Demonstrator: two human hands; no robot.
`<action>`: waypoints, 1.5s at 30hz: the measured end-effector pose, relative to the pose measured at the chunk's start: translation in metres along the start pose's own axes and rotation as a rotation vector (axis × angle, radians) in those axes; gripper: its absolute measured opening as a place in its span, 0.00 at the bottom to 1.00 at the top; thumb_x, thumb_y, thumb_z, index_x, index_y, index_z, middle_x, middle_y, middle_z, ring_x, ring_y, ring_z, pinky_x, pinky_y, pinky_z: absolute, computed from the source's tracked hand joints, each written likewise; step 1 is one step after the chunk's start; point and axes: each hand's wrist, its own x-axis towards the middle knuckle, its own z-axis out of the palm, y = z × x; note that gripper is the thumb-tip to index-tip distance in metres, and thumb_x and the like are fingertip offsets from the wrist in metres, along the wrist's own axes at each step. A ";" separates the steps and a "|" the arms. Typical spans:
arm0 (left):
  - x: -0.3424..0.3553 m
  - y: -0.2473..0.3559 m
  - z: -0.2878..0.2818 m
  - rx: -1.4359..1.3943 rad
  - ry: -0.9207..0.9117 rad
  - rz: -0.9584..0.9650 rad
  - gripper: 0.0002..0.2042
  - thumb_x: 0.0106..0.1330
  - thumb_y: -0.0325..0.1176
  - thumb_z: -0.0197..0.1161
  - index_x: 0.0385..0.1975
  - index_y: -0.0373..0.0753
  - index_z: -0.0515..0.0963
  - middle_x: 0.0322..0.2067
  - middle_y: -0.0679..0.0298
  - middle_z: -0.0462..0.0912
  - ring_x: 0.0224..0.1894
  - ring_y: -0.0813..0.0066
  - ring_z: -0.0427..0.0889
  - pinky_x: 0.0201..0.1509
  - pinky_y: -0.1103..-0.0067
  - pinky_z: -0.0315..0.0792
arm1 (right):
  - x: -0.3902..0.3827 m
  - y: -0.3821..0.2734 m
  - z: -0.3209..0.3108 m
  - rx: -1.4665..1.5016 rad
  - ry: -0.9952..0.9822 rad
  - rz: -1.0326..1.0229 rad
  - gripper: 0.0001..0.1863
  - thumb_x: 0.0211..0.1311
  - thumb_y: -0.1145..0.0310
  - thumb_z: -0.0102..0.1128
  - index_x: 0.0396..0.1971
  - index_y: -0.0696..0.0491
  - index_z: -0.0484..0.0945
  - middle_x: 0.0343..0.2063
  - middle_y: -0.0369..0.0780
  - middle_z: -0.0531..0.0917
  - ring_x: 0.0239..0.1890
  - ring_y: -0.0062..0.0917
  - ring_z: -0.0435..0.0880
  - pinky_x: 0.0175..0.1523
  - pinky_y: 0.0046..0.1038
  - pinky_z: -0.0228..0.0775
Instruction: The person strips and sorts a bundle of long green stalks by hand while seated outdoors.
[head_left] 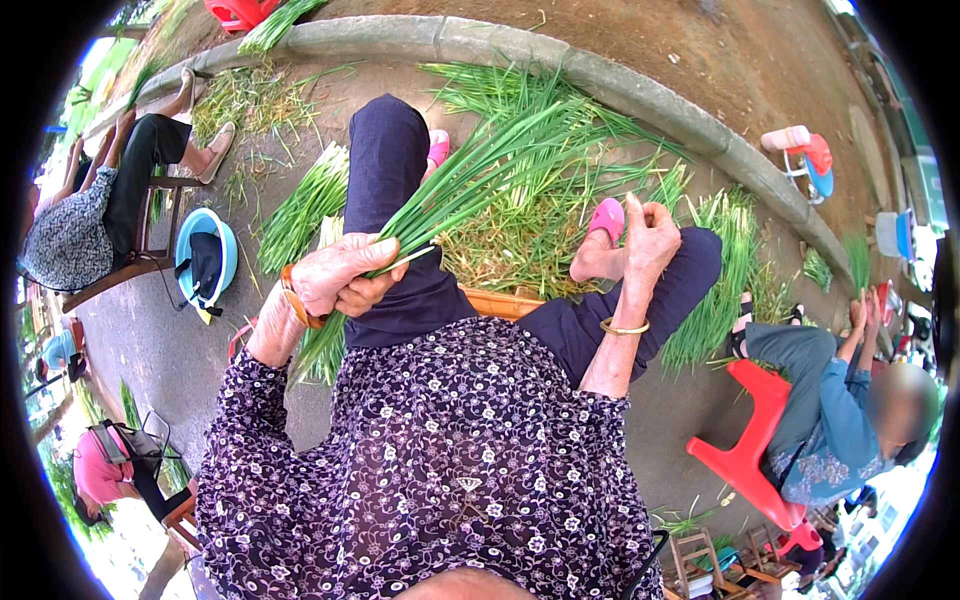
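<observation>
Bright diffuse daylight | soft shadows | edges washed out | curb (510, 45) bowed by fisheye | corners black

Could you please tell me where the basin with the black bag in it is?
In the head view, the basin is on the ground at the left, between a wooden chair and the green stalks beside the person's left knee.

Toward 9 o'clock, the left hand (338, 272) hides part of the green stalks (452, 190) in its grip. At 2 o'clock, whether the right hand (653, 245) pinches anything is too small to tell; at 11, the upper edge cuts off a red plastic item (240, 12).
</observation>
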 end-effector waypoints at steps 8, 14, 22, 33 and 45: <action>-0.003 0.002 0.005 0.025 0.054 0.029 0.18 0.59 0.48 0.49 0.21 0.37 0.65 0.06 0.78 0.53 0.06 0.91 0.48 0.07 0.89 0.41 | -0.010 -0.018 0.012 0.536 -0.285 0.097 0.09 0.53 0.73 0.50 0.33 0.60 0.74 0.18 0.35 0.75 0.13 0.10 0.66 0.17 0.14 0.57; -0.001 0.005 0.006 0.047 0.065 0.071 0.17 0.60 0.48 0.48 0.22 0.38 0.64 0.07 0.78 0.52 0.07 0.91 0.47 0.08 0.89 0.40 | -0.017 -0.030 0.013 0.725 -0.462 0.137 0.08 0.53 0.74 0.50 0.33 0.58 0.75 0.19 0.35 0.76 0.15 0.11 0.68 0.17 0.12 0.58; 0.006 0.011 0.009 0.060 0.073 0.082 0.16 0.61 0.46 0.47 0.23 0.38 0.65 0.09 0.78 0.52 0.08 0.92 0.47 0.08 0.89 0.40 | -0.053 -0.071 0.018 0.861 -0.896 0.141 0.07 0.52 0.73 0.53 0.31 0.58 0.75 0.20 0.34 0.76 0.16 0.09 0.69 0.18 0.10 0.59; 0.014 0.016 0.019 0.040 -0.029 0.046 0.10 0.60 0.40 0.51 0.26 0.39 0.67 0.11 0.79 0.54 0.09 0.92 0.48 0.10 0.90 0.41 | -0.088 -0.121 0.023 1.022 -1.116 0.230 0.09 0.51 0.70 0.57 0.30 0.58 0.75 0.18 0.33 0.75 0.13 0.09 0.66 0.14 0.10 0.55; 0.024 0.014 0.006 -0.079 -0.038 0.051 0.10 0.61 0.37 0.47 0.30 0.36 0.68 0.18 0.61 0.71 0.16 0.72 0.73 0.17 0.77 0.71 | -0.085 -0.111 0.024 1.043 -1.034 0.316 0.07 0.52 0.70 0.55 0.27 0.58 0.76 0.16 0.34 0.76 0.12 0.09 0.68 0.14 0.10 0.57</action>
